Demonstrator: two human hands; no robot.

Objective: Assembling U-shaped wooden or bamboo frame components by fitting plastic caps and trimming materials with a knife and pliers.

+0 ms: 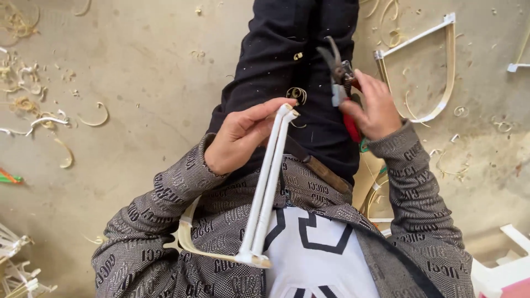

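While seated above floor (149, 83): wood shavings (22, 105) scattered.
Left hand (240, 138): fingers pinching 2 white strips (268, 187) at top.
Right hand (375, 107): closed around red-handled shears (342, 83).

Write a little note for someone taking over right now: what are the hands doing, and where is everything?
Left hand: pinches the top ends of two white sticks, held side by side over the lap; their lower ends join a curved cane strip.
Right hand: grips red-handled shears, blades up, apart from the sticks.
Nearby: a finished-looking D-shaped frame lies on the floor among shavings.
Done: sticks joined at the bottom.
Left: top ends look loose and uneven; nothing cut there yet.
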